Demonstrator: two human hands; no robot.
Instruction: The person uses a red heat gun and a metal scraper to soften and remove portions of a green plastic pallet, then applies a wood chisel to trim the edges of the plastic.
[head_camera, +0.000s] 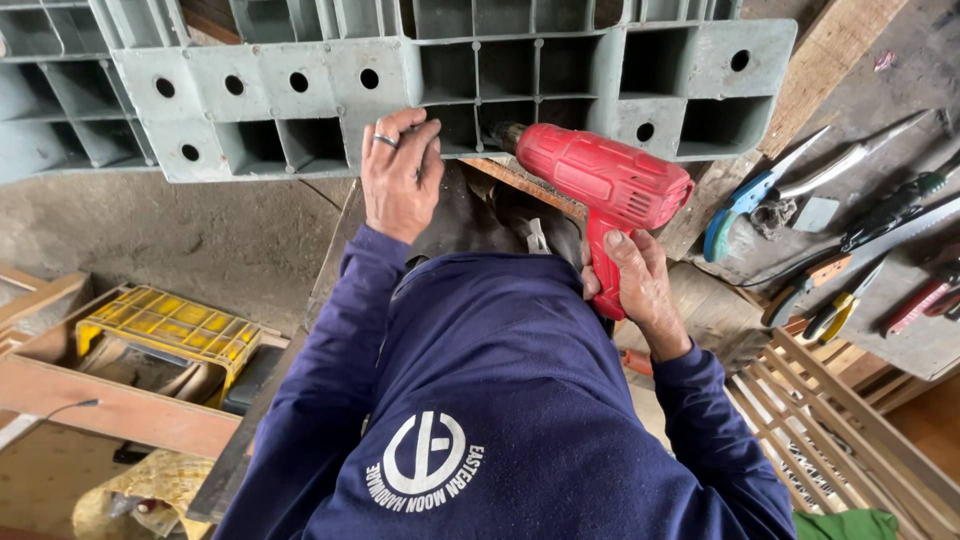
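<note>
The person leans over a grey plastic pallet (400, 80) propped on edge against the bench, and drives a red drill (600, 185) into its lower rim. The right hand (640, 285) is wrapped closed around the drill's grip; whether a finger is on the trigger I cannot tell from here. The left hand (400, 175), a ring on one finger, lies on the pallet's edge just beside the drill's nose, fingers curled over the rim and pressing it down.

To do this well, I'd say the drill wants to stay square to the rim, pushed straight along its own line, with the bracing hand kept clear of the bit. That hand sits close, so a slip sideways could catch it. Steady pressure, not a shove, should stop the plastic from cracking.

The pallet is pale grey-green, moulded in a grid of deep square cells, with flat blocks pierced by round holes along its near side. It looks rigid and a little scuffed.

To the right lie pliers, shears and a saw (880, 235) on a board; to the left, a yellow crate (170, 330).
</note>
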